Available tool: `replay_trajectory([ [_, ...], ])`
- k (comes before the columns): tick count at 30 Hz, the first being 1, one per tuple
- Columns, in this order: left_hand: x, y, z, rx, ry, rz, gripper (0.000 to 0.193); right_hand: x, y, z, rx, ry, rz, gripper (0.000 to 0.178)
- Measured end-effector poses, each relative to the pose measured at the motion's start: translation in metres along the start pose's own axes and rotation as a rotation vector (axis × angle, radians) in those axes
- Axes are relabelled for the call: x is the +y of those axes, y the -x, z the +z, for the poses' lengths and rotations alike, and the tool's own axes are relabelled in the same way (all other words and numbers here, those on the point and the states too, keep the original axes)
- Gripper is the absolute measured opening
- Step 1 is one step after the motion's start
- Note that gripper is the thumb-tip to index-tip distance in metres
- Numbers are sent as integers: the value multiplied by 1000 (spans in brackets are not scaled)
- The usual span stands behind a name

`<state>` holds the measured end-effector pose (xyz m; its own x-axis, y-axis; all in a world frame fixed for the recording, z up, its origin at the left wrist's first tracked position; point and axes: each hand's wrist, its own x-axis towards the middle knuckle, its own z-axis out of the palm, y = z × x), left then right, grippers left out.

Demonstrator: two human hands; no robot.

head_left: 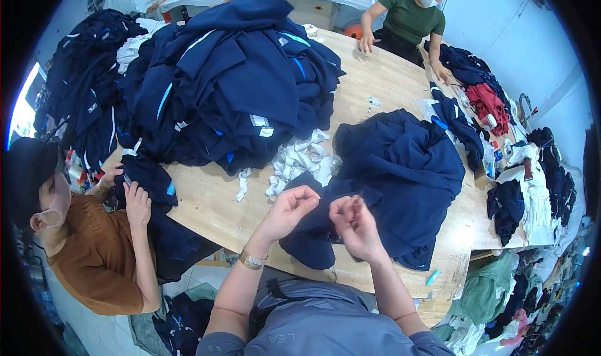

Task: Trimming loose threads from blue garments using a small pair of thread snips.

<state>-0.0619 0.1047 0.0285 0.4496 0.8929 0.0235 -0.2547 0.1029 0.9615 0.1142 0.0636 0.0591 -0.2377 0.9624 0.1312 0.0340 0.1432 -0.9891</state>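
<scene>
Both of my hands are raised side by side over the near edge of the table, above a navy garment. My left hand has its thumb and fingertips pinched together; anything between them is too small to make out. A short gap away, my right hand is curled with its fingers closed, and I cannot make out what they hold. A larger heap of navy cloth lies just beyond and right of my right hand. White fabric strips are bunched on the table past my left hand.
A tall pile of navy garments fills the table's far left. A light blue marker-like stick lies near the right front edge. One person in brown handles navy cloth at left; another in green stands across. Red cloth lies at right.
</scene>
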Motion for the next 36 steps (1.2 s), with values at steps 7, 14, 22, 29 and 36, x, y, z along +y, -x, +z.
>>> replay_trajectory([
  [7,-4,0,-9,5,125,-48,11,3,10,-21,50,-46,-43,25],
  [14,1,0,-13,-34,134,-91,12,-2,11,-21,-73,786,-116,37],
  [22,6,-1,-8,-77,77,-106,12,-11,5,-22,-119,938,-209,36],
  [29,9,-4,-6,-73,9,-101,13,-7,8,-35,-60,862,-178,33],
  [36,9,-8,-2,-76,89,-121,13,15,9,-33,159,-217,124,22],
])
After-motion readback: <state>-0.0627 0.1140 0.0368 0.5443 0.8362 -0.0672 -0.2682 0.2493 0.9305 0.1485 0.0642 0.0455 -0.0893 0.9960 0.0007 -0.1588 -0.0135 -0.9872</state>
